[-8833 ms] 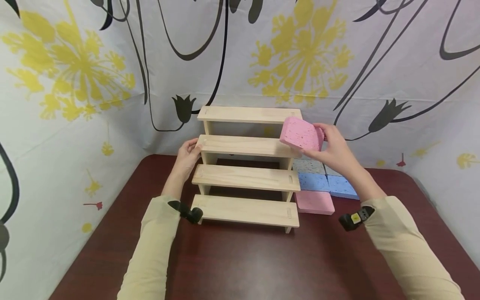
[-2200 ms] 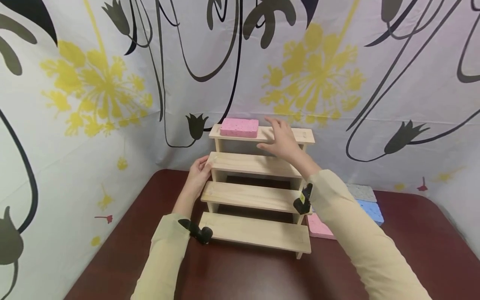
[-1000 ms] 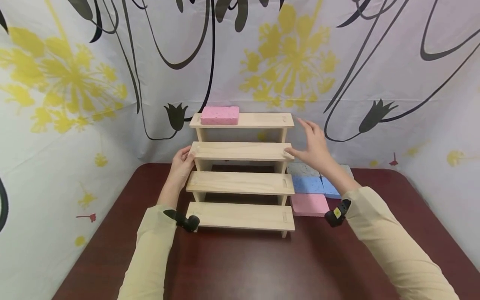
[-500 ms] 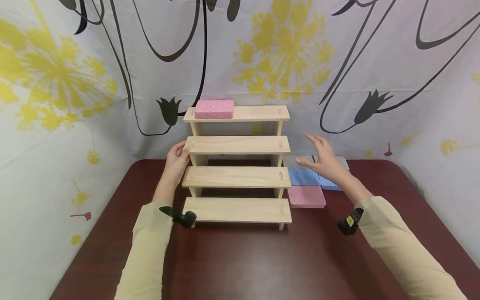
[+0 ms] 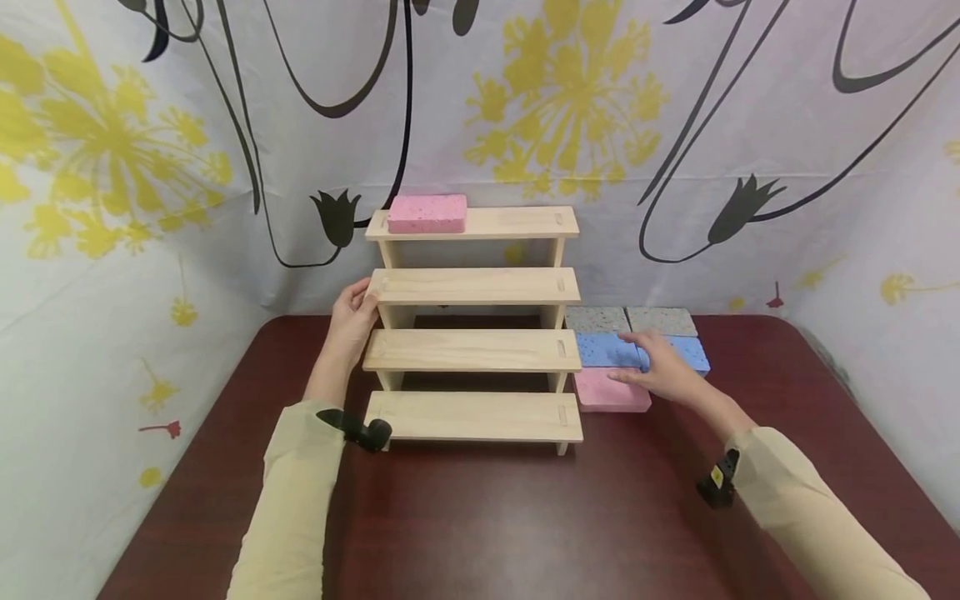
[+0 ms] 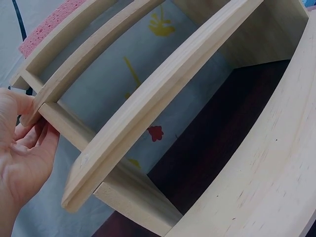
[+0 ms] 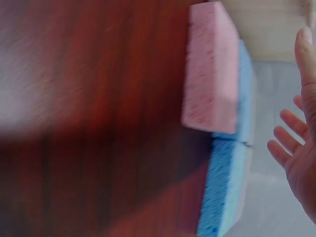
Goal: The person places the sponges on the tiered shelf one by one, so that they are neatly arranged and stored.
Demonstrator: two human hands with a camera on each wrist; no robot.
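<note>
My left hand (image 5: 349, 327) pinches the left end of one step of a four-step wooden display stand (image 5: 472, 350), thumb on top and fingers below. In the left wrist view the same hand (image 6: 24, 158) is at the step's end. A pink sponge (image 5: 427, 214) lies on the left of the top step. My right hand (image 5: 666, 371), fingers spread and holding nothing, hovers over the sponges right of the stand. Closest to it are a pink sponge (image 5: 609, 395) and two blue sponges (image 5: 600, 350). The right wrist view shows the pink sponge (image 7: 210, 69) in front of the blue ones.
Behind the blue sponges lie two grey speckled sponges (image 5: 596, 319) in a row. The dark red-brown table (image 5: 480, 517) carries everything. A white cloth (image 5: 450, 150) with yellow and grey flower prints stands close behind the stand.
The right hand carried a pink sponge to the top step, let it go, drew back right, and came down over the sponges on the table. The left hand kept its grip on the stand.
</note>
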